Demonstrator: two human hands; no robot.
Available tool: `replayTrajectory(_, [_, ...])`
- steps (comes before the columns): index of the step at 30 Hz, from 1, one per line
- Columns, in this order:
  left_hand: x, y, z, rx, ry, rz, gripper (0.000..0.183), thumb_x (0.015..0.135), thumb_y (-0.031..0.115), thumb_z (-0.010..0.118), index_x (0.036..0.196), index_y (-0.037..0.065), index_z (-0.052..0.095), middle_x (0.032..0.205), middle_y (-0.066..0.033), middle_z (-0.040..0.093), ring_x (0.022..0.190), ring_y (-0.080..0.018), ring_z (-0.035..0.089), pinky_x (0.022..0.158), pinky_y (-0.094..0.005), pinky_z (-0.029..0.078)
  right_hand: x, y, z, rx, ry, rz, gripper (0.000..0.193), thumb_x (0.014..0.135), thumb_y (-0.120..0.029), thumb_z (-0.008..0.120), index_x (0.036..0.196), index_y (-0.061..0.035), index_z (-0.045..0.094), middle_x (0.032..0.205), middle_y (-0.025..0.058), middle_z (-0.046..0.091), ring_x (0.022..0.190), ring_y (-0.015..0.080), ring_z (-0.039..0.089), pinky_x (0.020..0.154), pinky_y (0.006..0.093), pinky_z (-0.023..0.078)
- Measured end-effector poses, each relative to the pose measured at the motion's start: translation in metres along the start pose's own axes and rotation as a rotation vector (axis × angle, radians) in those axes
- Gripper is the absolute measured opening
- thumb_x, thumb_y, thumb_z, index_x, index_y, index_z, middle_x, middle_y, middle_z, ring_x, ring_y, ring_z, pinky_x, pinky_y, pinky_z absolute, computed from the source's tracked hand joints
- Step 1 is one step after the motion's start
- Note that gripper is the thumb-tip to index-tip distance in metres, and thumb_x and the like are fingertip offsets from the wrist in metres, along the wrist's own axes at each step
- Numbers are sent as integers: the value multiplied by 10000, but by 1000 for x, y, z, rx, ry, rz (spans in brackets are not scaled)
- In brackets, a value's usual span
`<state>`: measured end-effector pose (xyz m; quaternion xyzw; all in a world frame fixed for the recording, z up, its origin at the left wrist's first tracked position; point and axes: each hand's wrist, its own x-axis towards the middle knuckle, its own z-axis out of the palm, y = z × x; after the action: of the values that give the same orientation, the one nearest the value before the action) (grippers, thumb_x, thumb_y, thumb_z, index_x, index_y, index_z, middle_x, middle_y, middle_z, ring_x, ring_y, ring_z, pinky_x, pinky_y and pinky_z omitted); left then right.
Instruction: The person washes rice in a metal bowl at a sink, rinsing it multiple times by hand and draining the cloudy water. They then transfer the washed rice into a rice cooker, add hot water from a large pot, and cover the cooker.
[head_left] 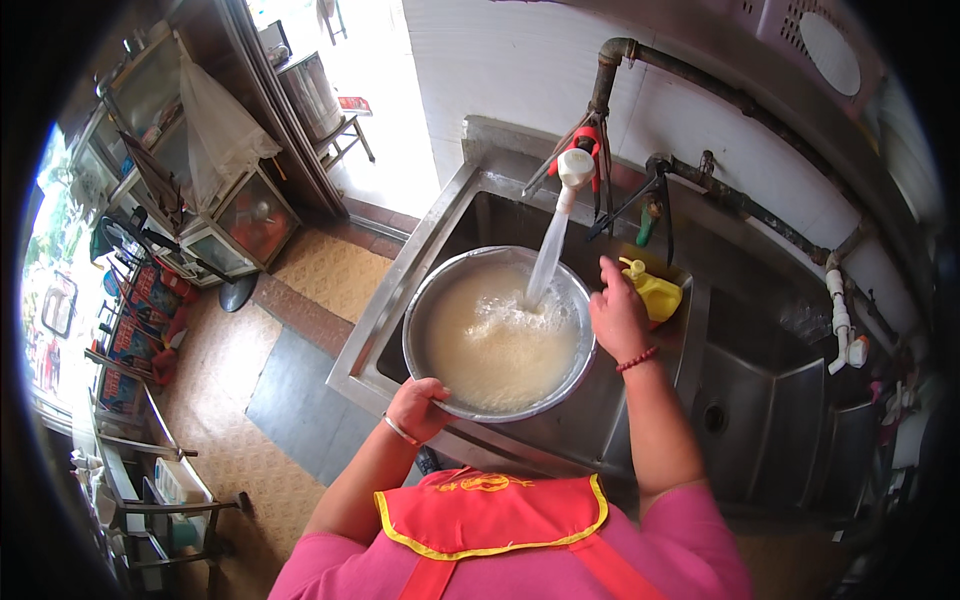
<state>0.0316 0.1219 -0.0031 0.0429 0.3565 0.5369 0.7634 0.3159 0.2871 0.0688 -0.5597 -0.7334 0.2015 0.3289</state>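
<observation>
A large round metal basin (412, 345) holds cloudy, cream-coloured water (465, 355) with pale grains that look like rice. It sits over the left part of the steel sink (432, 240). Water pours into it from a white nozzle on the tap (574, 170), and the surface bubbles where the stream lands. My left hand (418, 408) is closed on the basin's near left rim, thumb on top. My right hand (620, 318) is at the right rim, its index finger stretched toward the tap; whether it touches the rim I cannot tell.
A yellow plastic bottle (655, 292) stands in the sink just beyond my right hand. Dark pipes (735, 97) run along the white wall, with a second tap (660, 170) on them. A glass-sided cabinet (255, 225) and a doorway lie at the left.
</observation>
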Motion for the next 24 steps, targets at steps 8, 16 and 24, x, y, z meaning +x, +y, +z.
replayTrajectory(8, [7,0,-3,-21,-29,52,448,727,-41,497,1172,-69,547,1126,-193,638,1064,-365,618,983,-531,469,73,-78,-41,-179,293,-630,581,790,51,553,1354,-38,447,1272,202,506,1195,376,500,1011,424,438])
replayTrajectory(16, [10,1,7,-75,-39,43,474,742,-69,474,1209,-25,536,1118,-162,618,1043,-359,620,919,-566,497,126,-99,-57,-403,-20,-638,308,849,-110,624,1152,-61,603,1159,186,577,1046,356,607,881,439,510])
replayTrajectory(24, [-6,-3,3,-68,-51,52,417,729,-57,488,1137,-76,576,1089,-188,654,1026,-353,634,940,-530,482,132,-142,-46,-771,-30,-75,537,868,-566,575,995,-51,656,886,187,706,878,346,684,768,440,534])
